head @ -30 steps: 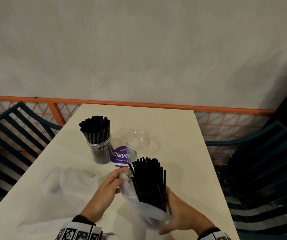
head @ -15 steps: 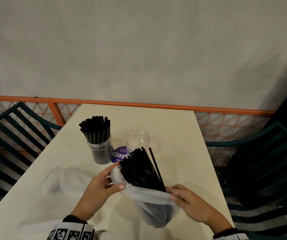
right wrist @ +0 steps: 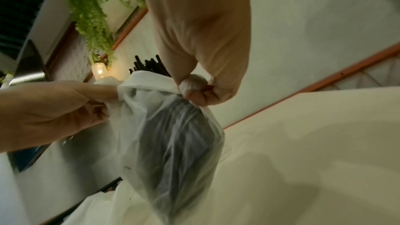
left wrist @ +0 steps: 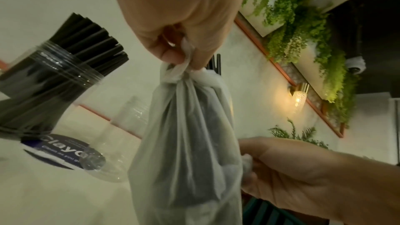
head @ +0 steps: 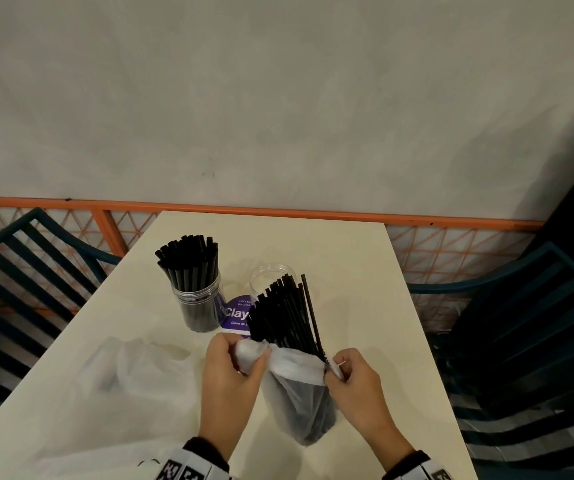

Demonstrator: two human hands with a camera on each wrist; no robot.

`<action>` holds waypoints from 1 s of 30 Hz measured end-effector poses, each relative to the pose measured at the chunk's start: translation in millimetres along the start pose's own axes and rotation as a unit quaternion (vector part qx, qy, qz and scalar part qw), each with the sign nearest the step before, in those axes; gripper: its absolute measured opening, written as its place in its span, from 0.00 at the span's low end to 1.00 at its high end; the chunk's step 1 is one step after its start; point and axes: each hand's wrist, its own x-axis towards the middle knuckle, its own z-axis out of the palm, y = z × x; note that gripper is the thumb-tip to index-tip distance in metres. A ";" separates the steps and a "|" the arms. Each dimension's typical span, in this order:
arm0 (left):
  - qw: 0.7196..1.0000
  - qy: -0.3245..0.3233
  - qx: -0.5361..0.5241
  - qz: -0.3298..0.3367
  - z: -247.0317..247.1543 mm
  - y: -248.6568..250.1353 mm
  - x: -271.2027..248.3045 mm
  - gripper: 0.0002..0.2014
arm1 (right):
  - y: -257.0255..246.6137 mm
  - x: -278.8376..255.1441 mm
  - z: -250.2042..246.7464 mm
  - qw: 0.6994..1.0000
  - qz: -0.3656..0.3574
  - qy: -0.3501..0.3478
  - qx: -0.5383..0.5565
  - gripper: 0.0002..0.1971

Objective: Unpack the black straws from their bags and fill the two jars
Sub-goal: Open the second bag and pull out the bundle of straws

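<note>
On one desk stand two jars, one full jar and one empty jar, while one bag of black straws hangs upright between left hand and right hand, each grip pinching its rim, now rolled lower than half a second ago.

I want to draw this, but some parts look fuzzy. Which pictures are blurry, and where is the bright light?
Head view: sharp and evenly dim, soft shadows on the cream table. Left wrist view: the translucent white plastic bag and clear straw-filled jar are smeared; a glowing wall lamp shines behind. Right wrist view: the bag is blurred, the lamp glares by the hanging green plants.
</note>
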 end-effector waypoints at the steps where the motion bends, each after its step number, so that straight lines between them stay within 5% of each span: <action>1: 1.000 0.002 0.000 0.017 1.5 0.9 -1.6 0.18 | -0.3 -0.9 0.9 0.999 0.020 -0.005 0.043 0.03; 6: 0.998 -0.022 0.006 0.058 6.1 0.1 -8.8 0.15 | -0.4 -2.5 -3.6 0.973 0.067 -0.098 0.197 0.16; 13: 0.981 -0.172 -0.030 0.089 12.9 2.1 -23.9 0.12 | 6.1 2.5 -1.3 0.984 0.039 0.031 0.169 0.08; 20: 0.986 -0.158 0.022 0.047 13.6 -5.9 -20.1 0.13 | 6.3 -3.8 -1.2 0.980 0.003 -0.023 0.200 0.07; 25: 0.982 -0.186 -0.010 -0.007 13.0 -10.0 -19.3 0.11 | 11.8 -5.6 -4.3 0.973 -0.044 -0.158 0.164 0.40; 30: 0.968 -0.249 -0.028 -0.004 12.0 -13.0 -25.9 0.04 | 7.9 -2.3 -4.3 0.980 -0.064 -0.160 0.103 0.40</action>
